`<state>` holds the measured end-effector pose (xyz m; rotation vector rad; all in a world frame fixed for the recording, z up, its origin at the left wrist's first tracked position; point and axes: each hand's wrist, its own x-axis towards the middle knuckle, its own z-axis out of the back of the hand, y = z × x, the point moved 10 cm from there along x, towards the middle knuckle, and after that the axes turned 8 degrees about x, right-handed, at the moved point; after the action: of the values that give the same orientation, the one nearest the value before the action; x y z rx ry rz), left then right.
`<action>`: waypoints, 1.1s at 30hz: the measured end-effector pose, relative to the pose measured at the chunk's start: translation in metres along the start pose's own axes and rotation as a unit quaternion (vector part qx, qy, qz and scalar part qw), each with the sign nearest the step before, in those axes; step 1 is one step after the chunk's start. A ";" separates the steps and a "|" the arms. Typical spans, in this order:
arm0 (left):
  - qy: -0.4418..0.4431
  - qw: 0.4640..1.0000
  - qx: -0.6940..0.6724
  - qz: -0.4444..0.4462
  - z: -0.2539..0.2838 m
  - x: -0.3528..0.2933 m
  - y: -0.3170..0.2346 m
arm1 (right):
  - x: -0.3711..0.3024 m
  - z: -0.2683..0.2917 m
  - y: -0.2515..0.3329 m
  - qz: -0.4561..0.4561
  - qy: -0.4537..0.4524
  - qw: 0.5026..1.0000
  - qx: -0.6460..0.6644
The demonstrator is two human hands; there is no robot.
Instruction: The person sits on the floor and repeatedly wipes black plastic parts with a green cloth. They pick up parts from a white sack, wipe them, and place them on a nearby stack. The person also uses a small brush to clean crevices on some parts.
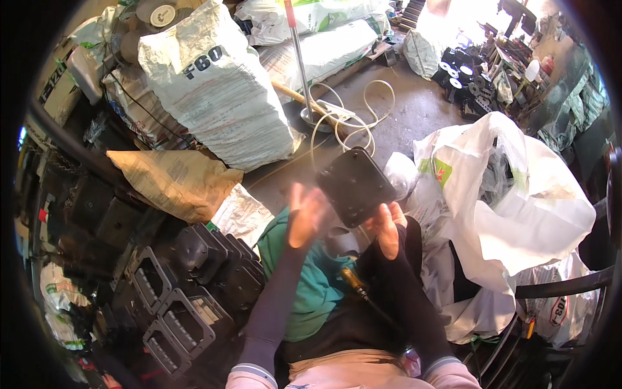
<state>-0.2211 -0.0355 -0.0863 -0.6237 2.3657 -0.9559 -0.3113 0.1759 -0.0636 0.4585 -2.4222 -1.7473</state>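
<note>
So the black plate (356,186) is right up at the fingers of the right hand (389,233): they're clamped on its lower right corner, and most of it reaches up and left from there, tilted. You can see a few small bumps or holes on its face.

The left hand (306,217) is just off the plate's left side, fingers pointing up, but it's a motion smear. Can't tell if those fingers are together or apart, or if they're touching the edge.

Below the right fingers there's a grey round thing (341,242), partly hidden, then a yellow-handled tool (354,281) lower down on the lap. Green cloth (304,292) hangs below the left fingers. Farther out left and down from those sits a pile of black housings (178,318).

Right of the right fingers is a big open white sack (551,220), with a clear bag (400,174) just above them. Past the plate's top edge, a pale hose (392,97) loops on the floor (421,120).
</note>
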 end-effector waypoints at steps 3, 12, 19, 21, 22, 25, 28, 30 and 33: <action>0.189 0.967 -0.150 0.082 -0.041 -0.012 0.001 | 0.001 -0.006 -0.033 -0.021 0.007 0.999 0.024; 0.000 0.971 0.192 -0.142 -0.007 0.033 -0.049 | -0.077 0.050 -0.220 -0.081 0.236 0.724 -0.643; -0.069 0.961 0.179 -0.200 0.025 0.050 -0.055 | -0.082 0.058 -0.198 -0.231 0.207 0.699 -0.644; -0.114 0.961 0.159 -0.195 0.044 0.056 -0.053 | -0.067 0.054 -0.123 -0.192 0.144 0.772 -0.588; -0.141 0.960 0.147 -0.192 0.053 0.060 -0.054 | -0.060 0.050 -0.089 -0.163 0.136 0.799 -0.563; -0.182 0.959 0.106 -0.191 0.070 0.060 -0.053 | -0.042 0.063 -0.009 -0.125 0.108 0.817 -0.553; -0.152 0.969 0.063 -0.183 0.068 0.058 -0.053 | -0.033 0.084 0.042 -0.149 0.035 0.867 -0.475; -0.128 0.974 0.046 -0.183 0.062 0.055 -0.056 | -0.038 0.075 0.080 -0.102 0.028 0.936 -0.335; -0.128 0.974 0.039 -0.180 0.056 0.054 -0.056 | -0.050 0.037 0.110 -0.105 0.118 0.966 -0.204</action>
<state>-0.2157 -0.1308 -0.0954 -1.1003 2.0137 -1.0418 -0.2928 0.2567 0.0320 0.8347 -1.8444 -2.0700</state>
